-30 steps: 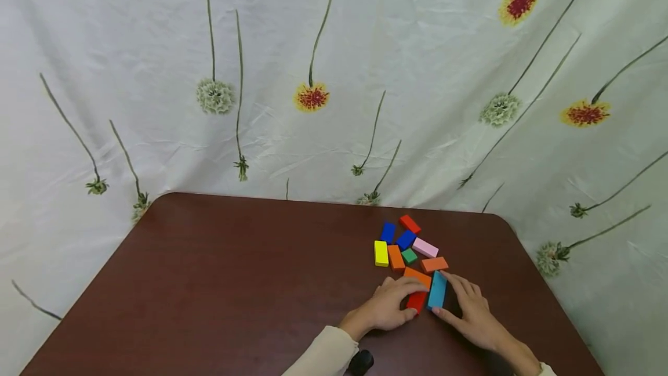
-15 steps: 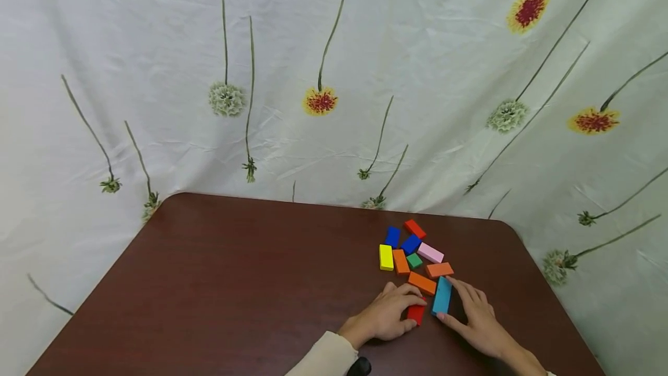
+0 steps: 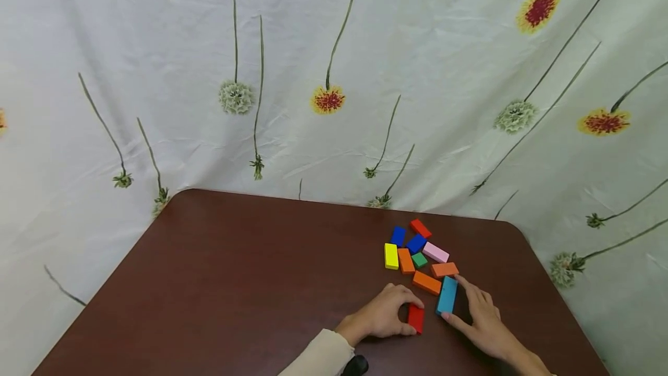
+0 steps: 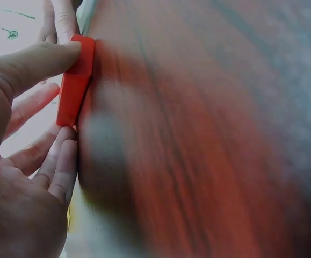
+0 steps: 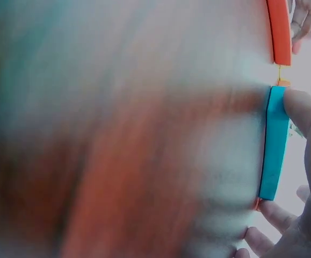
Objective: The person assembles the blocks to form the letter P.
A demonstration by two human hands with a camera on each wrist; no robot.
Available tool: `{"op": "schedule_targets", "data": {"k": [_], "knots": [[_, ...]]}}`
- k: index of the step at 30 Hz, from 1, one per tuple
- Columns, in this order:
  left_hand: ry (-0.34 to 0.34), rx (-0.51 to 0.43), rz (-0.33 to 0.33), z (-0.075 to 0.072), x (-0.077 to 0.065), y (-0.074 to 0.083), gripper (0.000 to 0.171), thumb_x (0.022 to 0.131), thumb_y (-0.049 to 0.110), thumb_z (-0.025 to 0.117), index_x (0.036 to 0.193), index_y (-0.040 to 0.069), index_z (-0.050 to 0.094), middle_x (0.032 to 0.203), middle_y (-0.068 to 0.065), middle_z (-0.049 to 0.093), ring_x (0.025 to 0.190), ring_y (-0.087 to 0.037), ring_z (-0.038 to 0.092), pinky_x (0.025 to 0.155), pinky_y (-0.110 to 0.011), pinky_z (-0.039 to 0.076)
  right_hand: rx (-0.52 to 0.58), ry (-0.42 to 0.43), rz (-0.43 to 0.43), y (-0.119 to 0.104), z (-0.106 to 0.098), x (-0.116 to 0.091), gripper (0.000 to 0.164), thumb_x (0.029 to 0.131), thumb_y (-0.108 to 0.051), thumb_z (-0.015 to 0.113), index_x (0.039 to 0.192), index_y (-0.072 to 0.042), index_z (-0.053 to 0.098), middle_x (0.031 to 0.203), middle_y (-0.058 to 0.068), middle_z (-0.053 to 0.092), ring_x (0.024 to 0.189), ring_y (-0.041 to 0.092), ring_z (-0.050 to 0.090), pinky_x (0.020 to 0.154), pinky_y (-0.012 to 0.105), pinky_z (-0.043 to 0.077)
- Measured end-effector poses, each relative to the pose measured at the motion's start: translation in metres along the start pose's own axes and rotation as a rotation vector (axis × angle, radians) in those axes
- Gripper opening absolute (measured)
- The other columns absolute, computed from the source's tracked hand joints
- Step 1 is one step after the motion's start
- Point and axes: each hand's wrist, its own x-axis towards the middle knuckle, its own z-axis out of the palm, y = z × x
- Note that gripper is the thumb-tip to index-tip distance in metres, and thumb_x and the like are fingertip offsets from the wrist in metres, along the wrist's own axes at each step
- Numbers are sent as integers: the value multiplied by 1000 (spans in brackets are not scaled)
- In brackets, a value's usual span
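My left hand (image 3: 379, 313) pinches a red block (image 3: 416, 319) lengthwise, the thumb on its near end and fingertips at its far end. In the left wrist view the same red block (image 4: 76, 86) lies low against the tabletop, between thumb and fingers. To the right, my right hand (image 3: 482, 322) spans a light blue block (image 3: 446, 296), thumb at the near end and a finger at the far end. The right wrist view shows this light blue block (image 5: 274, 142) between thumb and fingertip. An orange block (image 3: 427, 283) lies just beyond both hands.
Behind the hands lies a loose cluster: an orange-red block (image 3: 445, 270), a green block (image 3: 419, 260), a pink block (image 3: 435, 252), a yellow block (image 3: 391, 256), blue blocks, and others. The brown table (image 3: 235, 283) extends left. A flowered cloth (image 3: 292, 74) hangs behind it.
My left hand has drawn the red block toward me, away from the orange block, leaving a gap. The right hand and light blue block keep their place. The head view has shifted slightly.
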Motion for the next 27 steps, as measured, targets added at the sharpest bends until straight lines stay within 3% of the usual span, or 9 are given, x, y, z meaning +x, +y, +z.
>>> {"op": "schedule_targets", "data": {"k": [6, 10, 16, 20, 27], "knots": [[43, -62, 15, -1, -11, -6, 41, 84, 29, 83, 122, 22, 70, 122, 9, 62, 112, -7, 50, 99, -26, 44, -22, -21, -1, 0, -1, 1, 92, 93, -61, 59, 157, -8, 18, 157, 27, 28, 134, 55, 26, 92, 78, 27], [86, -117, 23, -6, -29, -10, 42, 82, 32, 83, 121, 22, 70, 121, 11, 63, 111, -6, 52, 100, -29, 44, -26, -32, 14, -2, 0, 0, 93, 93, -62, 59, 157, -8, 17, 157, 29, 28, 133, 55, 27, 91, 77, 28], [177, -198, -23, -24, -71, -24, 41, 80, 32, 85, 118, 22, 71, 119, 12, 64, 109, -8, 56, 98, -34, 45, -47, -21, -21, -2, 2, 1, 84, 95, -62, 56, 157, -16, 25, 158, 24, 29, 135, 55, 27, 90, 78, 29], [249, -174, -56, -33, -102, -36, 41, 79, 33, 85, 116, 25, 70, 120, 11, 64, 113, -13, 57, 100, -40, 44, -63, -26, -19, -2, 2, 0, 78, 95, -61, 55, 155, -17, 31, 156, 26, 29, 133, 56, 28, 89, 78, 29], [344, -181, -74, -39, -148, -48, 42, 78, 34, 86, 116, 26, 70, 122, 12, 64, 116, -15, 59, 101, -38, 46, -74, -11, -34, -3, -2, -1, 76, 95, -60, 57, 153, -17, 35, 155, 25, 32, 132, 55, 29, 87, 76, 32]]}}
